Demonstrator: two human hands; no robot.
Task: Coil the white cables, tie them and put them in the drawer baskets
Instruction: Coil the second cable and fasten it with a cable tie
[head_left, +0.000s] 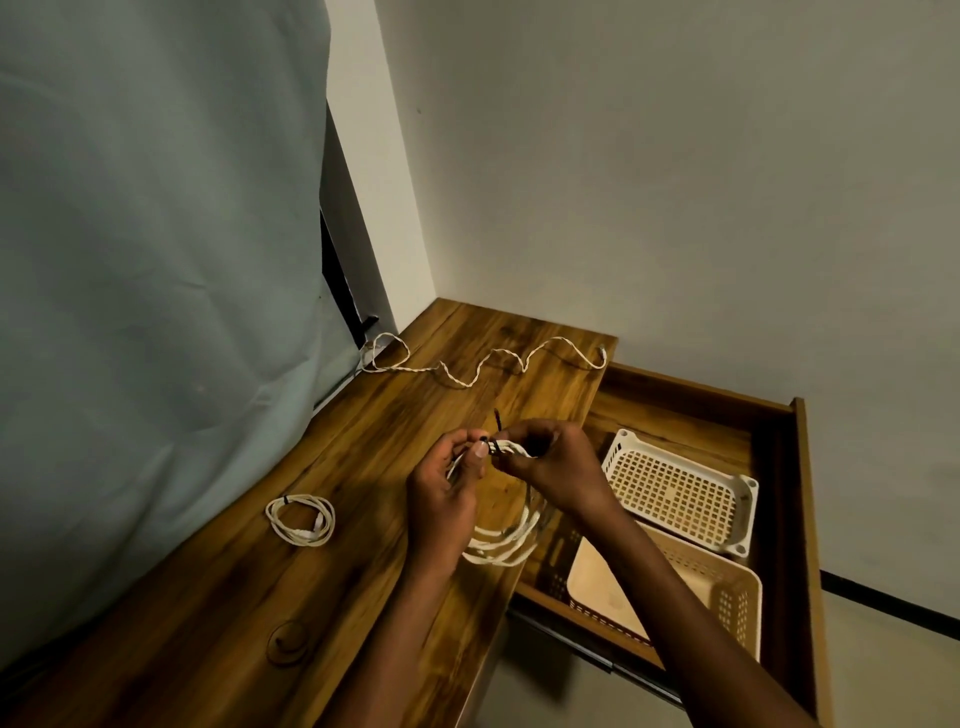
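Right hand (558, 467): nearest with its forearm, which crosses over the drawer; fingers curled, pinching the top of the held coil.
Left hand (441, 499): fingers curled, thumb and fingertips pinching the same bundled spot from the left.
Held coil (501, 545): white cable loops hanging below both hands over the bench edge; a black tie (492, 447) sits at the pinched top.
Tied coil (301, 519): lies flat on the bench (337, 597), left of the hands, well apart.
Loose cable (483, 366): uncoiled, snaking across the far end of the bench.
Drawer (779, 452): pulled open on the right.
White basket (680, 491): in the far part of the drawer.
Beige basket (722, 597): nearer part, partly hidden by the right forearm.
Curtain (156, 260): pale, hangs along the bench's left side.
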